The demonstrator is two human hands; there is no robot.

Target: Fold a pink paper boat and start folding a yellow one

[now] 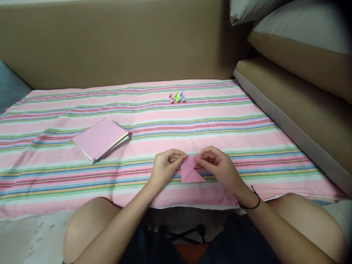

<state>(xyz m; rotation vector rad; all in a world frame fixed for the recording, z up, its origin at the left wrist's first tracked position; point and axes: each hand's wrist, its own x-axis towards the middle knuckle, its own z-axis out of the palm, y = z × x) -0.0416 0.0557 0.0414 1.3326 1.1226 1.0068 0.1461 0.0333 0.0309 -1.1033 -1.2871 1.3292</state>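
A partly folded pink paper (190, 171) lies on the striped cloth (236, 135) near its front edge. My left hand (165, 167) pinches the paper's upper left corner with curled fingers. My right hand (217, 165) pinches its upper right part, fingers closed on the fold. A thin black band circles my right wrist.
A stack of coloured paper squares (101, 139), pink on top, lies to the left. Three small folded paper pieces (177, 97), pink, green and lilac, stand in a row at the back. Brown cushions (302, 95) rise along the right side, a brown wall behind.
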